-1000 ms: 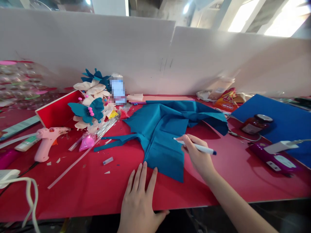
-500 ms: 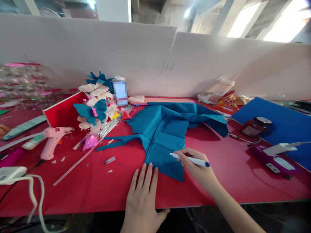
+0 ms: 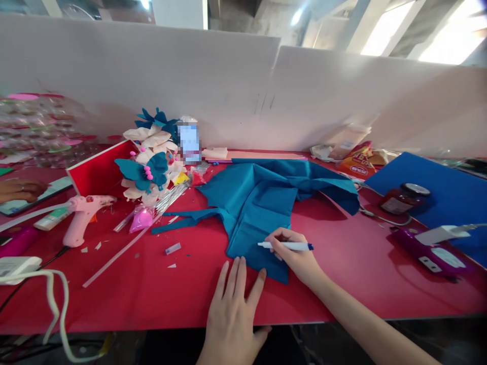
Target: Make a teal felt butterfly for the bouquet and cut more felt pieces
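A large teal fabric sheet (image 3: 262,203), creased and partly cut, is spread over the red table. My left hand (image 3: 236,304) lies flat with its fingers spread, the fingertips at the sheet's lower edge. In my right hand (image 3: 297,253) is a white marker (image 3: 289,246) with a dark blue end, held like a pen. Its tip points left over the lower part of the sheet; whether it touches the fabric I cannot tell. A small clear cap (image 3: 173,248) lies on the table left of the sheet.
A pink glue gun (image 3: 81,215), fabric flowers with a teal butterfly (image 3: 146,172), a red board (image 3: 102,165) and a blurred phone (image 3: 189,143) stand left. Rightward are a blue board (image 3: 437,192), a jar (image 3: 405,198) and a purple power strip (image 3: 426,256). Another person's hand (image 3: 23,190) shows far left.
My right hand has moved left with the marker, which lies more level. My left hand has shifted slightly right, its index finger spread onto the fabric's edge. The other person's hand has come further in.
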A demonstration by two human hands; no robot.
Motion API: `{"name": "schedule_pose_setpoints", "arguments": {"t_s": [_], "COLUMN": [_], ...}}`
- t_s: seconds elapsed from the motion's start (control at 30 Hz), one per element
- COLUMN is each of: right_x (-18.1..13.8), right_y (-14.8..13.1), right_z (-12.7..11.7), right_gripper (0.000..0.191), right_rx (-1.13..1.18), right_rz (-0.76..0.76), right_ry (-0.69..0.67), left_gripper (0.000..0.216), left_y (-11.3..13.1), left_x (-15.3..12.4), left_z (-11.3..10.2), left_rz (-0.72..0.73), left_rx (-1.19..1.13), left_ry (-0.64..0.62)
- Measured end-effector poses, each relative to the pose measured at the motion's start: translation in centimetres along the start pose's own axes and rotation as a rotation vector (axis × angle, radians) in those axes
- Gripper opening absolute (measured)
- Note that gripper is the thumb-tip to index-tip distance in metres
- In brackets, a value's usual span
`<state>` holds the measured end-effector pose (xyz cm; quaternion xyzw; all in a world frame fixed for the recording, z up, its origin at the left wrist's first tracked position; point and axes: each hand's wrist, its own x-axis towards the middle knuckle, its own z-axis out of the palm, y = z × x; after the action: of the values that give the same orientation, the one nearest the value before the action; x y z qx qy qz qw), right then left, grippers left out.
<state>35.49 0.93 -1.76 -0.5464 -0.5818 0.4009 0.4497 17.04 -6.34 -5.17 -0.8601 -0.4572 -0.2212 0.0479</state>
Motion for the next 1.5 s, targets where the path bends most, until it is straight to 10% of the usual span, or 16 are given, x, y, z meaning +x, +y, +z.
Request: {"name": "schedule_pose_setpoints", "arguments": {"t_s": [0.93, 1.5], "right_x": [0.1, 0.1], "right_y": [-0.4, 0.3], "right_z": [-0.1, 0.3], "right_gripper": [0.037, 0.041], "right_rx": [0.047, -0.267], "right_rz": [0.066, -0.152], "right_ry": [0.067, -0.03], "left_gripper": [0.066, 0.082], "left_y": [0.7, 0.8], "left_x": [-0.2, -0.3], "left_z": [0.3, 1.0], "left_rz": [0.1, 0.027], "left_rx": [-0.051, -0.069], "left_ry": [0.013, -0.035]}}
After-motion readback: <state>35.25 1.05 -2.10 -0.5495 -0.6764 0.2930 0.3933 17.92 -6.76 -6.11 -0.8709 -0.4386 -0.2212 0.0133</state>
